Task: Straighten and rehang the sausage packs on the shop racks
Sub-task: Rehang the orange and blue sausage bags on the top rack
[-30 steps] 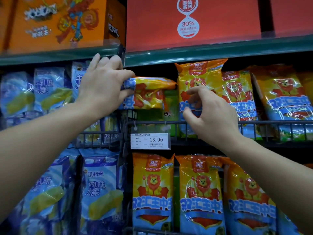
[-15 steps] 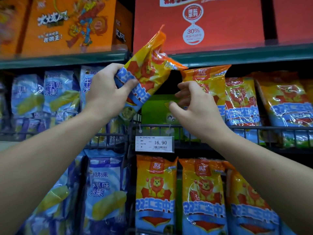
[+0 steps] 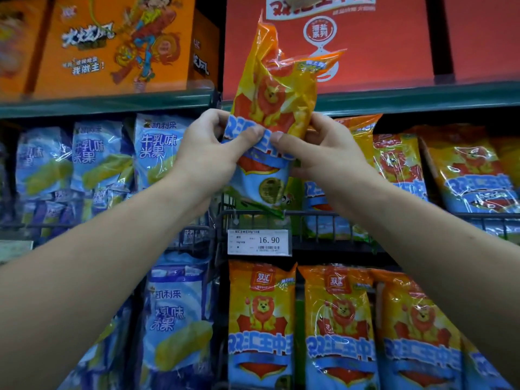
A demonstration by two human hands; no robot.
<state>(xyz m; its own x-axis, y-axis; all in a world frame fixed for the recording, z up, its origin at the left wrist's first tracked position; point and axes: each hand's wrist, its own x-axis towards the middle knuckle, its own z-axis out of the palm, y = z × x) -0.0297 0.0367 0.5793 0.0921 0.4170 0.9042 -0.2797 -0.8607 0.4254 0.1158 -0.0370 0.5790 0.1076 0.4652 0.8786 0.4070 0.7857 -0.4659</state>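
Head view: right hand (image 3: 323, 156) has joined left hand (image 3: 208, 156); both grips now pinch the sausage pack (image 3: 274, 94) upright for rehanging.

Price tag (image 3: 259, 242) reads 16.90 (black digits); lower sausage pack (image 3: 261, 319) shows 双汇.

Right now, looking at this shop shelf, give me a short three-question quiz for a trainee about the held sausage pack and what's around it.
1. True or false: the left hand and right hand both grip the crinkled orange-and-blue lion sausage pack.
2. The white paper price tag reads: A) 16.90 B) 19.60 C) 6.90
3. Fill in: the shiny plastic packs on the left racks are mainly ___.
Key: 1 true; 2 A; 3 blue.
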